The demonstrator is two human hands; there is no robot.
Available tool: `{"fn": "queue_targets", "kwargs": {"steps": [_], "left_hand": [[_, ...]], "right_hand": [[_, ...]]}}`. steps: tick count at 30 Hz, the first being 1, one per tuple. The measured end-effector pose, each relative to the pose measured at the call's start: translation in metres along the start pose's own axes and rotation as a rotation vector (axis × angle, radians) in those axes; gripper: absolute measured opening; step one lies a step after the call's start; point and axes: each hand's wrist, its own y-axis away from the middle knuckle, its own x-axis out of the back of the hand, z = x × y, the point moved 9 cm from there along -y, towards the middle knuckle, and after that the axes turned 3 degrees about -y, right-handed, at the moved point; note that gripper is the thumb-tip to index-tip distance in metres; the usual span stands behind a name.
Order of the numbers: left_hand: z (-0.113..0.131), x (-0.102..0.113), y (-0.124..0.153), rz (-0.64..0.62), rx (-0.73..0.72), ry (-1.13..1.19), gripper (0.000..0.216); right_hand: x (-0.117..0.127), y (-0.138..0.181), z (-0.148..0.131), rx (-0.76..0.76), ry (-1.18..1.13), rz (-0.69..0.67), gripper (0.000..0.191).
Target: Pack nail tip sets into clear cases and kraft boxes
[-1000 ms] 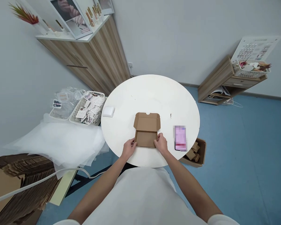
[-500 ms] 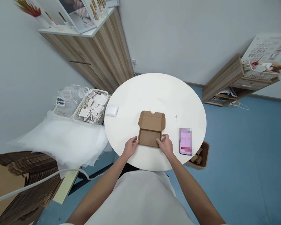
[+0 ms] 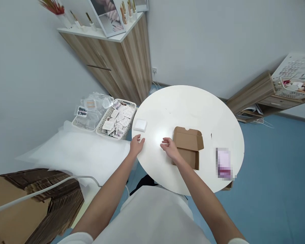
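An open brown cardboard box (image 3: 188,139) lies on the round white table (image 3: 193,105), its lid folded back away from me. My right hand (image 3: 169,148) is over the table just left of the box, fingers apart and holding nothing; its forearm crosses in front of the box's tray. At the table's left edge my left hand (image 3: 136,145) is open and empty, just below a small white packet (image 3: 140,125) that it does not appear to hold. The packet's contents cannot be made out.
A pixelated phone (image 3: 223,162) lies on the table's right side. To the left stand a white basket of cards (image 3: 118,120), a basket of clear plastic packs (image 3: 90,110), white sheets (image 3: 91,152) and stacked flat cardboard (image 3: 58,210). A wooden cabinet (image 3: 132,57) stands behind.
Both hands have left the sides of the box and moved left, toward the white packet. The box's right lid flap now stands out differently. The view has shifted left.
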Motion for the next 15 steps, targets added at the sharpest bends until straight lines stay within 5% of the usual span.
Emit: {"fn": "queue_targets", "kwargs": {"steps": [5, 15], "left_hand": [[-0.020, 0.021, -0.055, 0.064, 0.059, 0.044, 0.049], [-0.023, 0.007, -0.100, -0.011, 0.059, 0.054, 0.038]], "right_hand": [[-0.065, -0.058, 0.019, -0.211, -0.162, -0.020, 0.043], [-0.096, -0.113, 0.017, -0.240, -0.138, 0.252, 0.053]]}}
